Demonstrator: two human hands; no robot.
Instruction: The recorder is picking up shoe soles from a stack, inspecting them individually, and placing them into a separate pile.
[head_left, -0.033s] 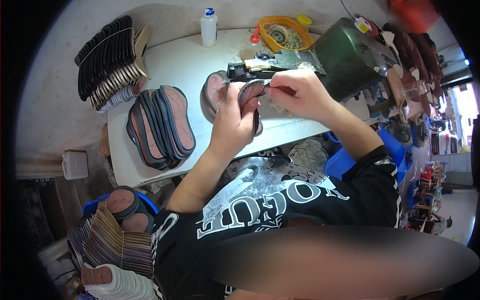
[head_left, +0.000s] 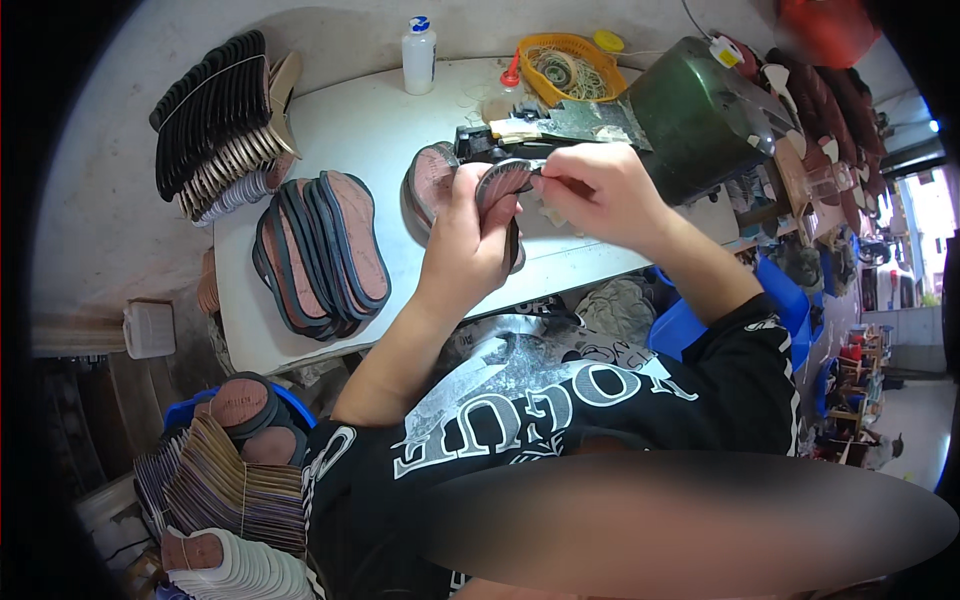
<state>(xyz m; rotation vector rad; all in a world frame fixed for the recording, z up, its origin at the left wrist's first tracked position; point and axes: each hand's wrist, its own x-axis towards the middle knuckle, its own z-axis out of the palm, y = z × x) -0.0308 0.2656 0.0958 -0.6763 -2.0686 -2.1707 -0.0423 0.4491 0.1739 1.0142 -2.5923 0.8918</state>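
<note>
My left hand (head_left: pixel 468 238) is closed round a pinkish-brown shoe sole (head_left: pixel 506 183) with a dark rim, held tilted above the white table. At the sole's upper end, the thumb and fingers of my right hand (head_left: pixel 605 190) pinch a thin dark strip (head_left: pixel 538 172) at its edge. Part of the sole is hidden by my left hand. Just beyond that hand lies another pink sole with a dark edge (head_left: pixel 433 178). Further left on the table stands a row of similar dark-rimmed soles (head_left: pixel 355 235).
A dark green machine housing (head_left: pixel 695 115) stands at the right, near an orange basket (head_left: pixel 550 55) of cord. At the back are a white bottle (head_left: pixel 419 60) and a red-nozzled bottle (head_left: pixel 509 95). Stacked black sole pieces (head_left: pixel 215 120) lean at the far left; tied bundles (head_left: pixel 235 485) lie lower left.
</note>
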